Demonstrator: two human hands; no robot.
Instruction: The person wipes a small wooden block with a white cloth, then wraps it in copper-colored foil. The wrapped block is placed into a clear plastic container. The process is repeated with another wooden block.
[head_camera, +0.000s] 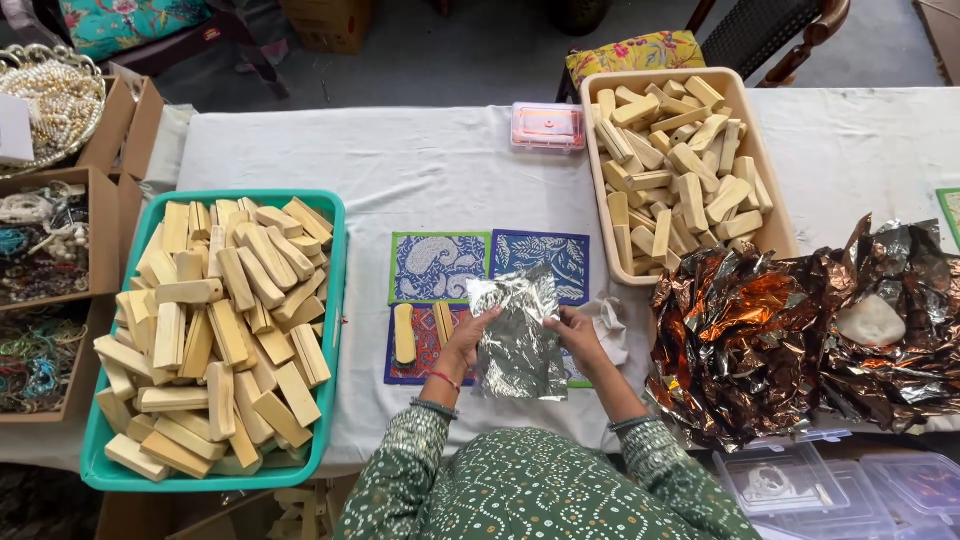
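Between both hands, a foil sheet (518, 340) hangs crumpled; the left hand (470, 338) pinches its left edge and the right hand (574, 332) grips the right. Just left of the left hand lie two wood bars (405, 333) on mats (438, 266).

sleeves: green, white dotted print | left wrist: red thread, dark bangle | right wrist: dark bangle
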